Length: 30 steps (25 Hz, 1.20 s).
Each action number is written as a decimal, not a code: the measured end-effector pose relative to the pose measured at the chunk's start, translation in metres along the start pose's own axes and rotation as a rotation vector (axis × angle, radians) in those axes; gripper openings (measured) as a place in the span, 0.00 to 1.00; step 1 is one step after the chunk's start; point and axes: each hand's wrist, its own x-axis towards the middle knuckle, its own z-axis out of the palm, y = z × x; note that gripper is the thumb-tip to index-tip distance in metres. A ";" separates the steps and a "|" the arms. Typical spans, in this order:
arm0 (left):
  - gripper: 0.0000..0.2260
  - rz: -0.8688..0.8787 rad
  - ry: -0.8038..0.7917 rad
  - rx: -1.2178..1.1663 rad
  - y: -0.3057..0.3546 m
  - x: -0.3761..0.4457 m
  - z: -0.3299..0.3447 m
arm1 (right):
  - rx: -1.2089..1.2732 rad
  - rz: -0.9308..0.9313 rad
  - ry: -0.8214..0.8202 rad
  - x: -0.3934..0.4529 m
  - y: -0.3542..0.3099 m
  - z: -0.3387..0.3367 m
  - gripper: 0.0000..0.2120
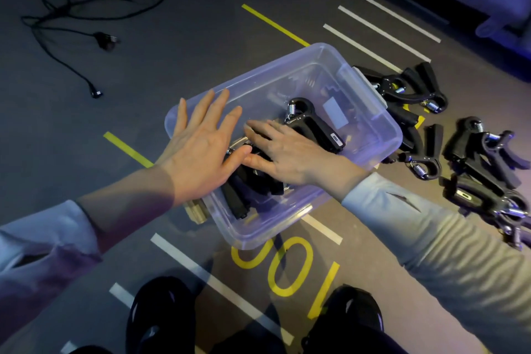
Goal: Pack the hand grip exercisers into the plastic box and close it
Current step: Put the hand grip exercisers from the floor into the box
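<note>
Left hand [201, 149] lies flat and released over the clear plastic box [382, 135]; right hand [283, 152] seemingly presses, fingers straight, on black hand grip exercisers [253, 184] inside; more exercisers [477, 152] at three o'clock.

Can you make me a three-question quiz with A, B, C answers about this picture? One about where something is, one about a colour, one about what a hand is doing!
1. Where is the black cable?
A. In the box
B. On the floor, far left
C. Over a sleeve

2. What colour is the number 100?
A. Yellow
B. Red
C. White

3. How is the left hand?
A. In a fist
B. Flat, fingers spread
C. Holding a lid

Answers: 1 B, it lies well apart from the plastic box. 2 A, yellow digits on the floor. 3 B, its fingers are straight over the box.
</note>
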 end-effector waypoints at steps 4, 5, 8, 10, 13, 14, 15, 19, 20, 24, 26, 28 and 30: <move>0.38 -0.011 -0.013 -0.023 0.002 0.001 -0.001 | 0.212 0.054 -0.231 0.001 -0.019 0.010 0.30; 0.38 -0.015 -0.022 -0.021 0.002 0.001 0.000 | 0.172 0.086 -0.295 0.002 -0.021 0.015 0.31; 0.39 -0.018 -0.046 -0.019 0.003 0.001 0.003 | -0.028 0.196 -0.405 0.008 -0.019 0.028 0.36; 0.39 -0.017 -0.056 -0.032 0.004 0.001 0.005 | -0.030 0.209 -0.407 0.009 -0.019 0.026 0.37; 0.38 -0.023 -0.061 -0.038 0.004 0.002 0.005 | 0.113 0.151 -0.312 0.001 -0.021 0.018 0.34; 0.38 -0.027 -0.056 -0.038 0.004 0.002 0.005 | 0.117 0.163 -0.299 -0.002 -0.020 0.016 0.33; 0.38 -0.029 -0.050 -0.038 0.004 0.002 0.005 | 0.086 0.191 -0.312 -0.005 -0.019 0.013 0.33; 0.37 -0.034 -0.057 -0.038 0.005 0.002 0.005 | -0.012 0.246 -0.448 -0.010 -0.023 0.001 0.32; 0.37 -0.032 -0.054 -0.039 0.006 0.002 0.004 | 0.013 0.259 -0.447 -0.007 -0.023 0.002 0.33; 0.36 -0.047 -0.076 -0.056 0.010 0.003 0.002 | 0.074 0.336 -0.411 0.005 -0.021 0.011 0.38; 0.38 -0.041 -0.084 -0.055 0.013 0.003 0.000 | 0.137 0.343 -0.396 0.006 -0.016 0.010 0.37; 0.38 -0.033 -0.084 -0.043 0.014 0.003 0.000 | 0.178 0.319 -0.394 0.003 -0.012 0.006 0.37; 0.38 -0.029 -0.083 -0.035 0.013 0.003 0.001 | 0.141 0.281 -0.368 -0.001 -0.009 0.003 0.36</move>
